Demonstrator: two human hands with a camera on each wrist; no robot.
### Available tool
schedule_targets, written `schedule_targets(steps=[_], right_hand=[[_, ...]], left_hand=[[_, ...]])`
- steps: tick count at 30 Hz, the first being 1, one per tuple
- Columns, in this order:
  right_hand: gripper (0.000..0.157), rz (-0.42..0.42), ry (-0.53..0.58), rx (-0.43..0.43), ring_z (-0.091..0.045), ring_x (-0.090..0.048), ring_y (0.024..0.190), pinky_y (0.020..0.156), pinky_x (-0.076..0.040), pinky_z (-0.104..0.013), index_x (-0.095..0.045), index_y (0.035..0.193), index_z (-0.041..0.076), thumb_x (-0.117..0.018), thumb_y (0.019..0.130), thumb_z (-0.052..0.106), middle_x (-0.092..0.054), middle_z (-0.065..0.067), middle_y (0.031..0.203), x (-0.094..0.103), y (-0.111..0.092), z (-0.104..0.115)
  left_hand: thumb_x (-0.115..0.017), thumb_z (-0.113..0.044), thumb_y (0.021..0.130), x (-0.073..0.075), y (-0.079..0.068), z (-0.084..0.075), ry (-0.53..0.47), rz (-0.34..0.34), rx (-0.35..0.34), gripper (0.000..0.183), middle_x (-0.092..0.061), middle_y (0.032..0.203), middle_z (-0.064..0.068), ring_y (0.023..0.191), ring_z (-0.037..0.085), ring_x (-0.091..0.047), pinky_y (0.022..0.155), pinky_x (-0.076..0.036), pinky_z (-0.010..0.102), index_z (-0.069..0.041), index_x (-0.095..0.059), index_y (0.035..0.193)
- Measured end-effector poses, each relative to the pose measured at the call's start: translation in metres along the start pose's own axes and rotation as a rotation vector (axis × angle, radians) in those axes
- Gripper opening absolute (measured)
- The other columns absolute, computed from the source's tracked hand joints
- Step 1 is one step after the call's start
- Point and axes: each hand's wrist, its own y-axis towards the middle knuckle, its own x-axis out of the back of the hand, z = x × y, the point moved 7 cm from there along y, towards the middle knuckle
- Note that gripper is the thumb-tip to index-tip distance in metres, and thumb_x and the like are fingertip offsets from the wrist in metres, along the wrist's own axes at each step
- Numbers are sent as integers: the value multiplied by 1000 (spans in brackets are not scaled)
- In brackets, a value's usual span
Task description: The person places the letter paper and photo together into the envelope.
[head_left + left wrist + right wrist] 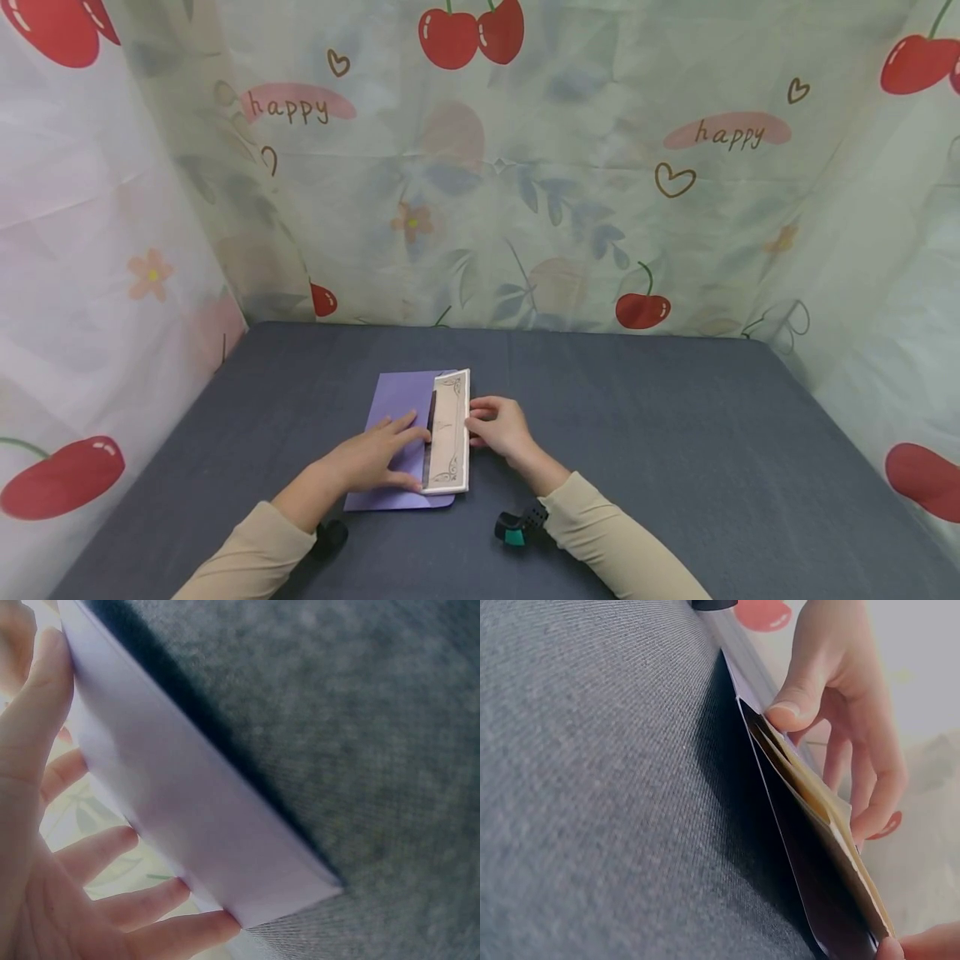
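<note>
A flat purple folder [397, 392], seemingly card or paper, lies on the dark table. Over its right part is a folded cream paper [450, 425] with a scrollwork border. My left hand [375, 454] rests on the purple folder with spread fingers, its fingertips reaching the paper's left edge. At the paper's right edge, my right hand [501, 429] pinches the paper between thumb and fingers. In the right wrist view, the layers of the cream paper [817, 799] stand slightly apart above the folder's dark inner side. The left wrist view shows the folder [172, 795] beside my spread left fingers.
A dark grey cloth covers the table [675, 433]. Patterned curtains [487, 208] with cherries and flowers hang behind it and at both sides. Under my right wrist is a black and teal strap device [513, 533]; a black one [330, 537] shows at the left wrist.
</note>
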Motion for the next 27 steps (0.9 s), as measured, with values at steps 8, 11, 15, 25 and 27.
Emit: schedule_targets(steps=[8, 11, 15, 25, 27], right_hand=[[34, -8, 18, 0, -9, -60, 64, 58, -56, -27, -58, 114, -11, -62, 80, -7, -64, -23, 97, -4, 1, -1], [34, -6, 7, 9, -8, -60, 63, 57, -56, -26, -58, 113, -11, -62, 80, -6, -64, -22, 96, -5, 0, 0], [34, -1, 4, 21, -7, -60, 63, 57, -56, -26, -59, 113, -11, -62, 80, -7, -64, -21, 96, -8, 0, 1], [36, 5, 18, 45, -7, -58, 60, 55, -56, -26, -57, 114, -13, -61, 79, -9, -62, -25, 99, -12, 0, 2], [37, -1, 11, 47, -7, -58, 59, 55, -55, -26, -57, 115, -12, -61, 79, -9, -62, -25, 102, -12, 0, 3]], left_hand=[[-68, -53, 76, -1, 0, 1, 2, 14, 17, 65, -32, 150, 19, 132, 53, -32, 96, -36, 65, -23, -48, 130], [-68, -53, 76, -1, 0, 2, 1, 19, 21, 65, -32, 151, 18, 132, 52, -32, 96, -36, 65, -23, -48, 130], [-68, -54, 75, -1, 0, 2, -6, 27, 27, 66, -31, 151, 18, 133, 51, -31, 96, -36, 65, -24, -48, 130], [-68, -54, 75, -1, 0, 1, -8, 26, 28, 65, -31, 151, 18, 132, 52, -32, 97, -36, 64, -23, -48, 129], [-68, -53, 75, -1, 0, 1, -7, 24, 28, 65, -31, 151, 18, 133, 52, -32, 97, -36, 64, -23, -48, 129]])
